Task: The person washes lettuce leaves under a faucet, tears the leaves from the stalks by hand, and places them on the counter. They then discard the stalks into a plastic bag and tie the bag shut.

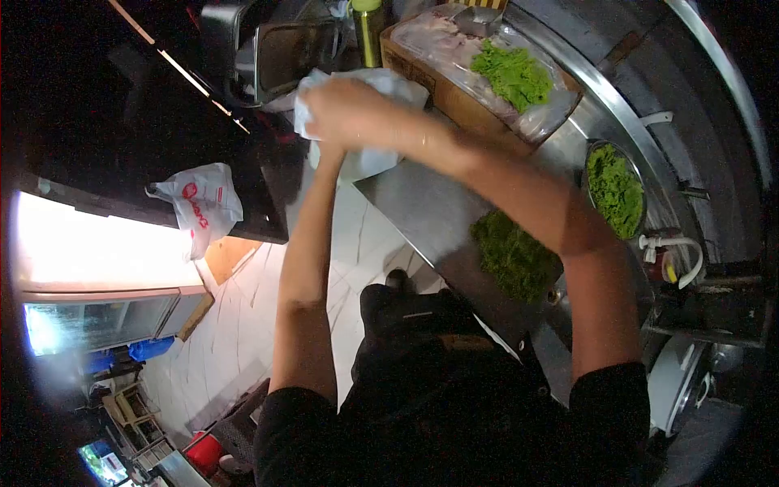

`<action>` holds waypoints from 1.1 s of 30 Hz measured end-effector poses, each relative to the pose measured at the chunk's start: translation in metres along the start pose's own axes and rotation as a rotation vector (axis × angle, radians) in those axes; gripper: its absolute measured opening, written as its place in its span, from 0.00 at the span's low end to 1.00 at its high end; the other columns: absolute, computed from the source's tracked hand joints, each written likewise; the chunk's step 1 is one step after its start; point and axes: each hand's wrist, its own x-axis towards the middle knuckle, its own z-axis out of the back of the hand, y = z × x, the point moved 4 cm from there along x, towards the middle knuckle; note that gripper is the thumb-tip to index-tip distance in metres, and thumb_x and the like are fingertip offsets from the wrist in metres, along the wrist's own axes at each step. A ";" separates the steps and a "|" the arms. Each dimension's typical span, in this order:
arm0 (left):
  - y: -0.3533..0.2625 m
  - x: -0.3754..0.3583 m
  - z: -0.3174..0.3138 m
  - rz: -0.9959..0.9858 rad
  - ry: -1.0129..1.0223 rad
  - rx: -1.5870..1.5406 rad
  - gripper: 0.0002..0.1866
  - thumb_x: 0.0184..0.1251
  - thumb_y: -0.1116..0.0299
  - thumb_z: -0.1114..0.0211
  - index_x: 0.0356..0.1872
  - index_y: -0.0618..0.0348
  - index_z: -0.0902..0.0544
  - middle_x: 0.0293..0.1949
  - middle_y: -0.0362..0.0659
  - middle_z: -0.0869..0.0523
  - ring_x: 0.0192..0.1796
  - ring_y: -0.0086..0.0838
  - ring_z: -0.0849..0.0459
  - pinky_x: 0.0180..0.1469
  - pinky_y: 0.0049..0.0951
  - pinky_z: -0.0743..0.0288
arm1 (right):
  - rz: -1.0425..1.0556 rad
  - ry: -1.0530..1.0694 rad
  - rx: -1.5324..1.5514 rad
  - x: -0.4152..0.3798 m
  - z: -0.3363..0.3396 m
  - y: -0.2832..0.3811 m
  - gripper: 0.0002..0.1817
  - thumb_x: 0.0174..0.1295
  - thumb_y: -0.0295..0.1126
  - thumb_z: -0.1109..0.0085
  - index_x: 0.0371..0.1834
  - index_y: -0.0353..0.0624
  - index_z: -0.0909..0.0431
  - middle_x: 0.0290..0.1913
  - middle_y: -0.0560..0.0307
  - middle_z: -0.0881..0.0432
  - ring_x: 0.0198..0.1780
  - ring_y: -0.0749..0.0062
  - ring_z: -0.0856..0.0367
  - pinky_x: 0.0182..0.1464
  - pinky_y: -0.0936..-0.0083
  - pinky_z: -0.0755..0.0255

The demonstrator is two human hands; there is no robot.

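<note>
My right hand (pixel 345 109) reaches across at the upper middle, smeared by motion. Its fingers are closed on a thin white sheet (pixel 306 122), plastic or paper, which shows at the knuckles. More white material (pixel 406 91) spreads behind the wrist, above a pale rounded shape (pixel 369 165) that I cannot make out. My left hand (pixel 329 146) comes up from below and meets the right one; its fingers are hidden behind it.
A steel counter (pixel 430 211) carries dark leafy greens (pixel 515 256). Lettuce (pixel 513 75) lies on a plastic-lined cardboard box (pixel 454 105); more greens fill a bowl (pixel 617 191) by a white tap (pixel 686 243). A bottle (pixel 369 36) stands behind. A printed plastic bag (pixel 207 203) is at left.
</note>
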 end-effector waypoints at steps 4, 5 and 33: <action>-0.080 0.009 0.071 -0.143 -0.194 0.140 0.27 0.53 0.71 0.37 0.56 0.64 0.32 0.55 0.49 0.29 0.57 0.39 0.31 0.61 0.34 0.41 | 0.028 -0.300 0.230 -0.067 0.021 -0.011 0.18 0.51 0.40 0.41 0.39 0.36 0.21 0.38 0.42 0.20 0.39 0.51 0.20 0.43 0.64 0.26; -0.084 0.001 0.082 -0.162 -0.237 0.172 0.26 0.54 0.72 0.38 0.56 0.64 0.32 0.55 0.49 0.29 0.57 0.39 0.31 0.61 0.34 0.40 | -0.049 -0.443 0.230 -0.079 0.020 -0.045 0.20 0.57 0.42 0.42 0.46 0.41 0.24 0.41 0.46 0.20 0.41 0.63 0.20 0.41 0.72 0.26; -0.183 0.031 0.417 0.117 -0.381 0.170 0.20 0.64 0.64 0.46 0.55 0.64 0.30 0.46 0.47 0.22 0.45 0.31 0.23 0.45 0.30 0.27 | -0.646 0.043 0.415 -0.267 -0.167 -0.134 0.07 0.52 0.26 0.41 0.30 0.35 0.28 0.26 0.47 0.22 0.23 0.65 0.21 0.28 0.68 0.26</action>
